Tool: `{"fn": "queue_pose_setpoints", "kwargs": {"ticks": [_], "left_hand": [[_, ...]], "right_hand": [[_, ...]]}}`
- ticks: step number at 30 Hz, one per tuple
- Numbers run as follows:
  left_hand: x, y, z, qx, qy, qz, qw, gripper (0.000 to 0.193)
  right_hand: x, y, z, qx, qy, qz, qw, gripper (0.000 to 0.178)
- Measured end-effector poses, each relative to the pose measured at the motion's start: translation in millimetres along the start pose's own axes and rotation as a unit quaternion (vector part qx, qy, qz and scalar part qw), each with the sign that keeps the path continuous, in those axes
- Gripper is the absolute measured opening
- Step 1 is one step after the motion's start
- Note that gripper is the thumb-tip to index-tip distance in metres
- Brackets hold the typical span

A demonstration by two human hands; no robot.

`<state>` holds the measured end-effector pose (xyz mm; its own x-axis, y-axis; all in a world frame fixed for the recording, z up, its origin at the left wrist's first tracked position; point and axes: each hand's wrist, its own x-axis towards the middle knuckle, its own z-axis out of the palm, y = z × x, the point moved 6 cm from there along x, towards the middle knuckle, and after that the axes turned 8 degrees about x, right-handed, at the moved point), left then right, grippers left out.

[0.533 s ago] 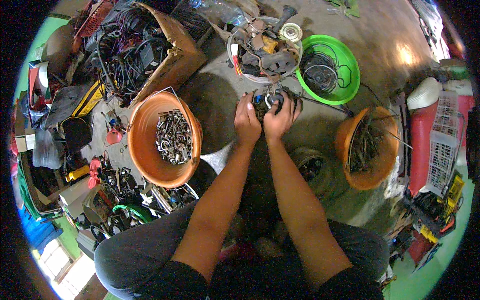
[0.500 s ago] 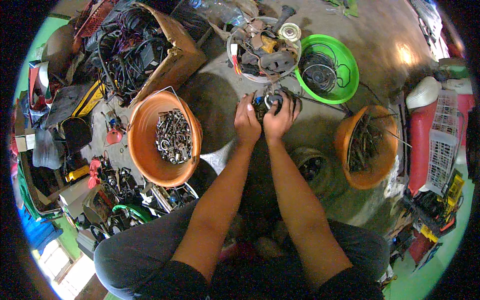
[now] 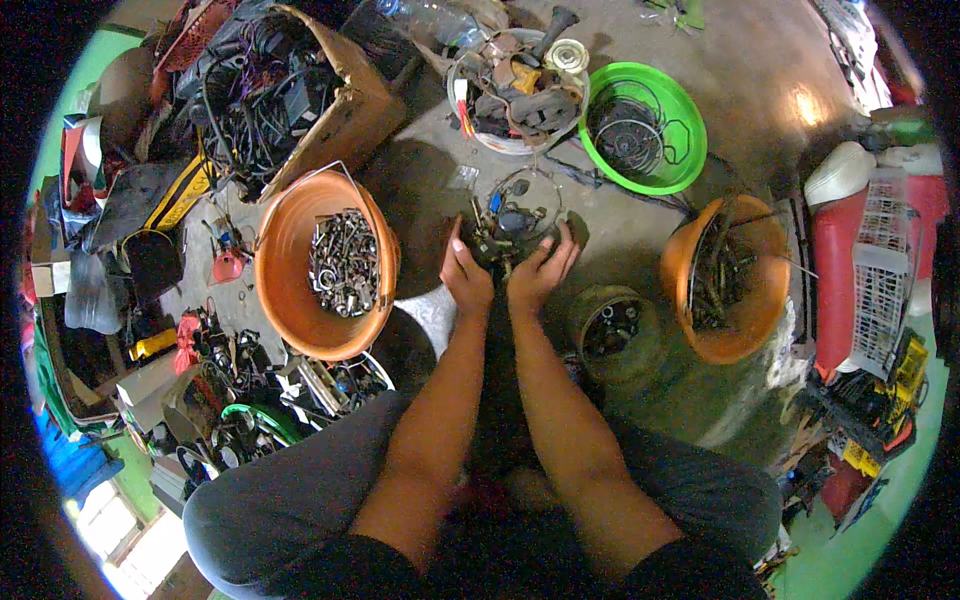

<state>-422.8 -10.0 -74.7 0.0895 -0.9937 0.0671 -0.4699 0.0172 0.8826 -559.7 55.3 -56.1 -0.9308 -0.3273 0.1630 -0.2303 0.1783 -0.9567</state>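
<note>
A small heap of mixed dark metal parts, with a blue piece and a thin wire hoop among them, lies on the floor in front of me. My left hand stands along its left near side, fingers stretched out. Along the right near side is my right hand, with its fingers apart and the palm turned inward. Together they cup the near part of the heap without closing round any single piece. Which parts touch the palms is hidden.
An orange bucket of bolts and nuts stands left; another orange bucket with rusty metal stands right. Beyond the heap are a whitish tub of scrap and a green basin of wire. A small round container sits beside my right forearm.
Both hands have drawn back toward me and slightly left. The right hand has come off the round dark piece it covered, and more of the heap shows. The view has shifted slightly.
</note>
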Motion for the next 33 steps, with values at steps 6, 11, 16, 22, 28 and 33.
{"fn": "queue_pose_setpoints", "kwargs": {"ticks": [6, 11, 16, 22, 28, 33], "left_hand": [[-2.2, -14.2, 9.0, -0.026, -0.047, -0.010, 0.999, 0.048], [8.1, 1.8, 20.8, 0.065, -0.089, 0.037, 0.993, 0.054], [25.4, 30.8, 26.7, 0.046, -0.114, 0.092, 0.988, 0.053], [29.1, 19.6, 27.4, 0.006, -0.155, 0.079, 0.985, 0.053], [33.2, 29.0, 33.6, -0.131, -0.176, 0.002, 0.976, 0.055], [29.1, 18.5, 43.0, -0.295, -0.207, -0.098, 0.927, 0.051]], "right_hand": [[7.8, 8.0, 4.4, 0.059, -0.015, 0.017, 0.998, 0.041], [19.9, -0.7, 21.8, 0.003, -0.110, -0.018, 0.994, 0.046], [28.0, -4.4, 45.6, -0.044, -0.207, -0.080, 0.974, 0.048], [18.8, -5.8, 63.5, 0.026, -0.332, -0.041, 0.942, 0.038], [12.4, 16.7, 60.7, 0.223, -0.305, 0.132, 0.917, 0.033], [8.0, 26.2, 60.7, 0.323, -0.251, 0.215, 0.887, 0.038]]}}
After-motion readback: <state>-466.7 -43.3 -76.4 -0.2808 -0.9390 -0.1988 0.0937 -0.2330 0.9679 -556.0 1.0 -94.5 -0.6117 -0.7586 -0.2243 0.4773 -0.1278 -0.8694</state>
